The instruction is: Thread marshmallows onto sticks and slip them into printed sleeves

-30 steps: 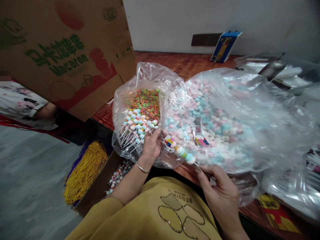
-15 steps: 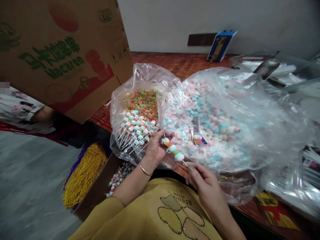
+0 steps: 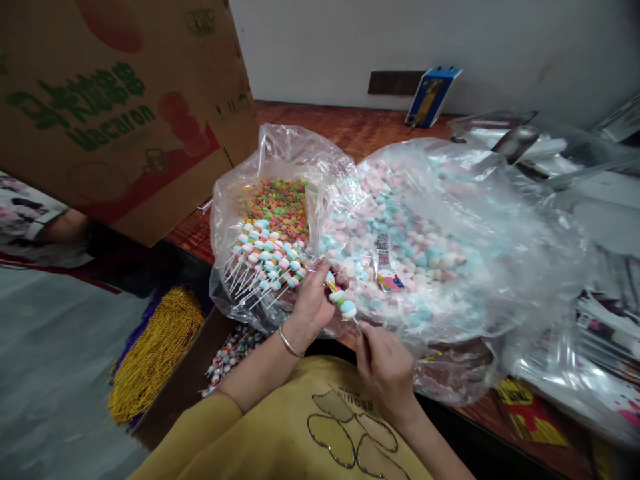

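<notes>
A marshmallow skewer (image 3: 347, 308) in white, pale blue, green and yellow slants between my hands. My left hand (image 3: 314, 300) is closed around its upper end, where a bright red-yellow printed piece shows, perhaps a wrapper. My right hand (image 3: 384, 363) pinches the white stick at the lower end. Beside my left hand, a pile of finished marshmallow skewers (image 3: 267, 257) lies on an open clear bag. Behind them are small colourful candy rings (image 3: 280, 203). A large clear bag of pink, blue and white marshmallows (image 3: 415, 247) lies just past my hands.
A tall cardboard box (image 3: 120, 153) stands at the left of the wooden table (image 3: 345, 127). Below, an open carton (image 3: 175, 383) holds more skewers, beside gold strands (image 3: 155, 353). Plastic packaging (image 3: 565, 373) fills the right; a blue box (image 3: 434, 97) stands by the wall. Another person's arm shows far left.
My right hand has moved left and closer to my left hand, pushing the skewer farther into my left hand's grip, so less of it shows. The view has shifted slightly.
</notes>
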Available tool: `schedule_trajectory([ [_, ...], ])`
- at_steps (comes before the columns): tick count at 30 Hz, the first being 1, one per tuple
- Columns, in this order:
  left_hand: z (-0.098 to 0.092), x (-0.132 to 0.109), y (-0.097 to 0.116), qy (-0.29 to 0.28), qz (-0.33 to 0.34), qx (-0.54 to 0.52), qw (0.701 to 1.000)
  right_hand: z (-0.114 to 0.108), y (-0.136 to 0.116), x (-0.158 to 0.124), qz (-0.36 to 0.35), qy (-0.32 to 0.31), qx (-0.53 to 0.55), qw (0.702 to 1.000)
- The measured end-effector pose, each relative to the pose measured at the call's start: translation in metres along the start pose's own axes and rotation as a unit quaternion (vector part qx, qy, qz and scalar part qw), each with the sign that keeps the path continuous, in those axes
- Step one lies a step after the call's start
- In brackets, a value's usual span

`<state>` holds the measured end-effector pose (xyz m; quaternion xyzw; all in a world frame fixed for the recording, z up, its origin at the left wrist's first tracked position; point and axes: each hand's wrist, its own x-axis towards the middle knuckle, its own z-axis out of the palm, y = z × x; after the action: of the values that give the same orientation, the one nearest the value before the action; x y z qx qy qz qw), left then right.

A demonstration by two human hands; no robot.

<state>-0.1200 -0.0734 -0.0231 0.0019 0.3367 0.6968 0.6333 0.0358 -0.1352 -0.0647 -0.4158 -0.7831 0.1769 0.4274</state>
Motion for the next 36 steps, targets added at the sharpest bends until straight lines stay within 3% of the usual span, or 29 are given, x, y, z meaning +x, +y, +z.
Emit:
schedule_trajectory([
  [2,-0.001,-0.002,-0.002,-0.026,0.005,-0.003,1.000,0.000,-0.003,0.003,0.161,-0.057,0.146,0.975],
  [3,-0.001,-0.004,-0.002,-0.036,0.009,-0.005,0.999,0.000,-0.004,0.004,0.246,-0.085,0.231,0.937],
  [5,-0.001,-0.007,-0.002,-0.054,0.009,-0.002,0.999,0.002,-0.008,0.006,0.379,-0.124,0.383,0.833],
  [7,0.000,-0.009,-0.003,-0.069,0.002,0.002,0.998,0.004,-0.010,0.007,0.439,-0.146,0.475,0.749],
  [8,0.000,-0.010,-0.003,-0.074,0.000,0.003,0.997,0.004,-0.010,0.007,0.447,-0.150,0.490,0.733],
  [9,0.001,-0.010,-0.004,-0.075,-0.002,0.003,0.997,0.005,-0.010,0.007,0.443,-0.150,0.483,0.740],
  [10,0.001,-0.010,-0.004,-0.071,-0.003,0.003,0.997,0.005,-0.009,0.006,0.422,-0.143,0.453,0.772],
  [13,0.001,-0.007,-0.004,-0.039,-0.012,0.003,0.999,0.002,0.001,0.002,0.254,-0.066,0.222,0.939],
  [14,0.000,-0.006,-0.004,-0.029,-0.019,0.002,0.999,0.001,0.006,0.001,0.176,-0.035,0.124,0.976],
  [16,-0.001,-0.004,-0.004,-0.019,-0.036,0.003,0.999,0.000,0.015,-0.001,0.047,0.008,-0.027,0.998],
  [18,-0.002,-0.004,-0.005,-0.010,-0.047,0.012,0.999,0.000,0.019,-0.001,-0.003,0.015,-0.076,0.997],
  [20,-0.001,-0.005,-0.006,0.001,-0.046,0.021,0.999,0.002,0.016,0.000,0.034,0.004,-0.018,0.999],
  [21,0.000,-0.005,-0.007,0.003,-0.046,0.020,0.999,0.003,0.012,0.001,0.087,-0.007,0.050,0.995],
  [22,0.001,-0.006,-0.007,0.001,-0.047,0.016,0.999,0.005,0.008,0.003,0.159,-0.021,0.138,0.977],
  [23,0.001,-0.007,-0.008,-0.006,-0.052,0.008,0.999,0.006,0.003,0.004,0.239,-0.039,0.239,0.941],
  [25,0.002,-0.007,-0.008,-0.028,-0.069,-0.015,0.997,0.006,-0.004,0.008,0.376,-0.072,0.423,0.821],
  [27,0.001,-0.006,-0.009,-0.050,-0.080,-0.033,0.995,0.005,-0.008,0.012,0.440,-0.085,0.532,0.718],
  [29,-0.002,-0.004,-0.010,-0.061,-0.083,-0.039,0.994,0.004,-0.007,0.013,0.451,-0.084,0.563,0.687],
  [31,-0.005,-0.001,-0.012,-0.057,-0.075,-0.028,0.995,0.003,-0.004,0.012,0.439,-0.076,0.536,0.717],
  [33,-0.008,0.001,-0.014,-0.038,-0.060,0.004,0.997,0.002,0.002,0.008,0.389,-0.065,0.439,0.807],
  [35,-0.010,0.001,-0.016,-0.012,-0.043,0.047,0.998,0.000,0.009,0.004,0.286,-0.041,0.278,0.916],
  [36,-0.011,0.001,-0.017,-0.002,-0.036,0.063,0.997,-0.001,0.013,0.002,0.228,-0.024,0.193,0.954],
])
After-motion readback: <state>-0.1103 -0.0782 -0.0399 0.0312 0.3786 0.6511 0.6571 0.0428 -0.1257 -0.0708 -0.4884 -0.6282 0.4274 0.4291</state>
